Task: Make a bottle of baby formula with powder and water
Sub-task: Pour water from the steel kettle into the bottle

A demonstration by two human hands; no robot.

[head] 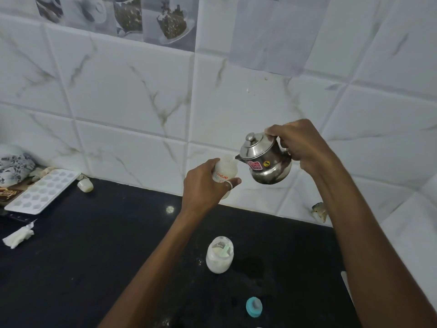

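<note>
My left hand (208, 183) grips a small white baby bottle (225, 171) with an orange logo, held up above the black counter (94, 268). My right hand (300, 143) holds the handle of a small steel kettle (266, 162), tilted so that its spout touches the bottle's open mouth. A clear jar of white powder (220, 255) with a scoop inside stands open on the counter below. The blue bottle cap with its teat (254, 307) lies near the front edge.
A white ice-cube tray (45, 191) leans at the far left beside a patterned cloth (14, 164). A small cream lid (85, 185) and a torn white sachet (19, 236) lie on the counter's left. The tiled wall (142, 102) stands close behind.
</note>
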